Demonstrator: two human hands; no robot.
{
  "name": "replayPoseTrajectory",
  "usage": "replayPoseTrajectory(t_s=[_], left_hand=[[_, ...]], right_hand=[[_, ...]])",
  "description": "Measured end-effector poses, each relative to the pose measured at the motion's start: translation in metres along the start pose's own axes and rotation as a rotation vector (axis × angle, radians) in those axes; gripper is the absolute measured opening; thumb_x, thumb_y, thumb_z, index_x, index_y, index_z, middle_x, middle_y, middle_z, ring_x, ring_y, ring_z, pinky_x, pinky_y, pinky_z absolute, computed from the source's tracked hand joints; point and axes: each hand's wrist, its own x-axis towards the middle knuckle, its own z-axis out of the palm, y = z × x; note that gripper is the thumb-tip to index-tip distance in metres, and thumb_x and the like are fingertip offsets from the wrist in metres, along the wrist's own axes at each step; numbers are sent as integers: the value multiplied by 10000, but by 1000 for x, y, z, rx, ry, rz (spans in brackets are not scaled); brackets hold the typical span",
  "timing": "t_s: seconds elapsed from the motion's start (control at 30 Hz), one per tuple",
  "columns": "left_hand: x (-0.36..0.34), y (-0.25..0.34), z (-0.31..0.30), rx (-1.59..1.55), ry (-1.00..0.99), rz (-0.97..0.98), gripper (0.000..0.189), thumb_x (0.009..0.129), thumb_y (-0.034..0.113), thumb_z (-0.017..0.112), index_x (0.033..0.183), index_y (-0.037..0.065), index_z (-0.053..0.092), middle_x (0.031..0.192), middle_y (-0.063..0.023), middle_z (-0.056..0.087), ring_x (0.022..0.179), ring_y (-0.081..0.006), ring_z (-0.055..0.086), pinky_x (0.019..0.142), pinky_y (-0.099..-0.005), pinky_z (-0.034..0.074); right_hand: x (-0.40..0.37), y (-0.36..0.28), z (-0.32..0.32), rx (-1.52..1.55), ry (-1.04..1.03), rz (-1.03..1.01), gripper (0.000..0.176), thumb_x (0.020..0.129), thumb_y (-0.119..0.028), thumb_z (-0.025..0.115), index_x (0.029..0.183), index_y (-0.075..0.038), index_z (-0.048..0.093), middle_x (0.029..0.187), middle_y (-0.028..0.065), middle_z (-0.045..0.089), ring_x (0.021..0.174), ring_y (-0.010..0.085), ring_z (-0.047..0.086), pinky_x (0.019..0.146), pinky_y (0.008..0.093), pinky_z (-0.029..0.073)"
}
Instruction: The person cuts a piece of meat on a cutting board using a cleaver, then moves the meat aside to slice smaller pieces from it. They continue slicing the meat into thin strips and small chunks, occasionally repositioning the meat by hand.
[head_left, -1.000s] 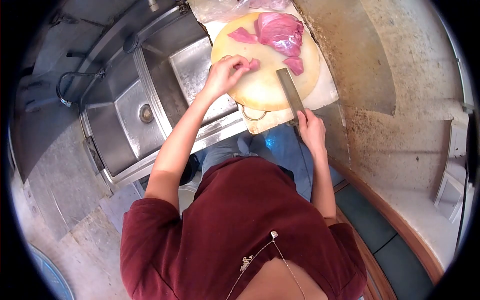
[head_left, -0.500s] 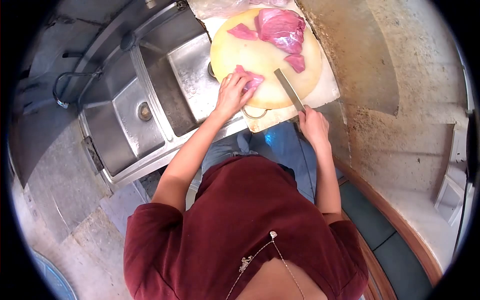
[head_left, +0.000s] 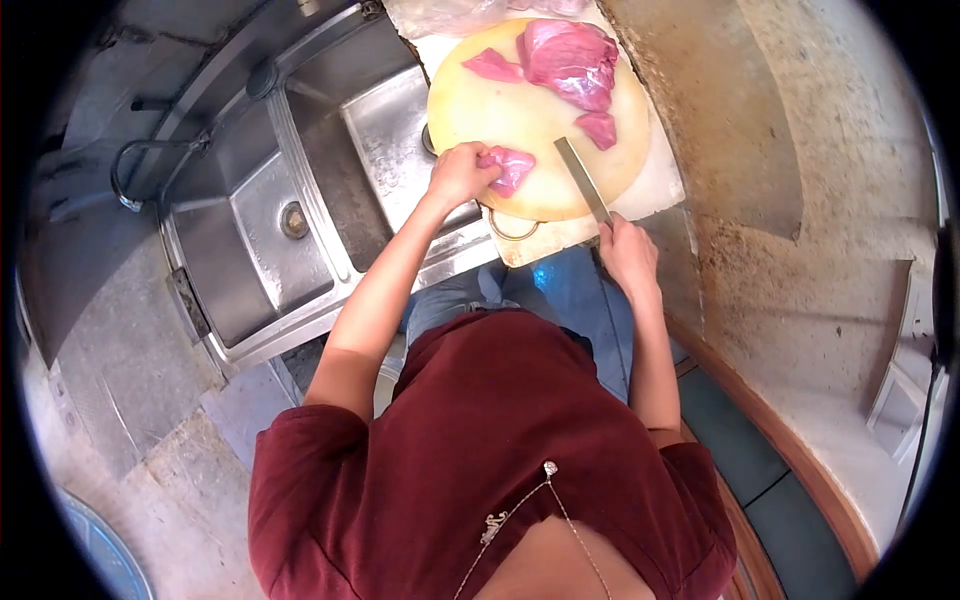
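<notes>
A small pink piece of meat lies near the lower left edge of the round yellowish cutting board. My left hand pinches its left end, fingers closed. My right hand is wrapped round the handle of a knife, whose blade points up and left over the board's lower right part, apart from the meat. A large chunk of meat rests at the top right of the board, with a flat piece to its left and a small piece just below.
Left of the board is a steel double sink with a curved faucet. Plastic bags lie behind the board. A stained wall rises on the right. A metal ring shows at the board's near edge.
My left hand has changed from spread fingers over the small piece to a pinch at its left end. The piece now lies flatter and more exposed. The knife keeps nearly the same place.
</notes>
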Motion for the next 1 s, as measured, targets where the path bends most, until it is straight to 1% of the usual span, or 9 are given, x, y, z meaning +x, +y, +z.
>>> replayPoseTrajectory(t_s=[0.1, 0.13, 0.33, 0.43, 0.53, 0.63, 0.77, 0.83, 1.0], left_hand=[[6, -11, -3, -222, -97, -1, 354, 765, 322, 701, 980, 43, 676, 843, -122, 680, 821, -216, 655, 772, -322, 501], [7, -13, -2, -361, -149, 3, 329, 822, 296, 682, 1023, 35, 665, 871, -79, 687, 814, -126, 637, 744, -275, 497], [-1, 23, -10, -978, -199, 22, 238, 894, 153, 618, 1094, 25, 604, 957, -21, 670, 842, -78, 615, 714, -226, 492], [2, 18, -2, -975, -100, 24, 216, 881, 115, 626, 1065, 6, 597, 964, -33, 666, 829, -98, 624, 715, -218, 494], [3, 2, -2, -794, 97, -49, 184, 876, 83, 621, 1028, -20, 597, 954, -43, 667, 800, -109, 633, 714, -225, 500], [-3, 2, -14, -773, 259, 177, 162, 872, 74, 611, 1007, -17, 608, 949, -61, 675, 773, -99, 635, 682, -240, 508], [-27, 38, -37, -102, 504, 436, 127, 813, 40, 615, 937, 53, 640, 888, -84, 667, 700, -176, 646, 621, -298, 530], [-23, 28, -17, 94, 424, 458, 177, 780, 37, 605, 955, 51, 632, 936, -108, 641, 857, -293, 626, 745, -392, 523], [-37, 12, 29, 69, 348, 615, 158, 786, 51, 607, 941, 28, 630, 949, -151, 612, 943, -351, 575, 815, -416, 483]], right_hand=[[-2, 2, 1, 8, 15, 3, 254, 899, -241, 499, 1015, -43, 609, 830, 237, 644, 842, 406, 623, 743, 496, 484], [-2, 1, 1, 18, 23, 5, 254, 899, -242, 499, 1013, -43, 609, 833, 238, 643, 844, 407, 622, 743, 496, 485], [2, 11, 4, 121, -9, 7, 258, 898, -253, 504, 1006, -42, 605, 857, 230, 645, 856, 407, 618, 750, 496, 484], [1, 8, 1, 106, -12, 11, 260, 897, -256, 506, 1009, -42, 603, 855, 225, 647, 853, 410, 617, 751, 497, 481], [0, 8, 4, 112, -6, 15, 258, 898, -253, 504, 1002, -38, 601, 851, 225, 645, 851, 414, 614, 747, 501, 480], [-1, 7, 3, 107, -2, 8, 260, 902, -253, 497, 997, -35, 601, 847, 228, 645, 852, 414, 613, 745, 503, 479], [0, 7, 4, 86, -19, 11, 268, 905, -257, 489, 999, -32, 600, 848, 235, 643, 855, 416, 612, 749, 504, 477], [0, 5, 3, 84, -22, 19, 271, 906, -262, 487, 996, -31, 599, 844, 240, 641, 854, 418, 612, 749, 505, 477], [2, 4, 3, 59, -1, 17, 271, 909, -262, 480, 996, -35, 599, 848, 243, 641, 849, 423, 612, 741, 510, 476]])
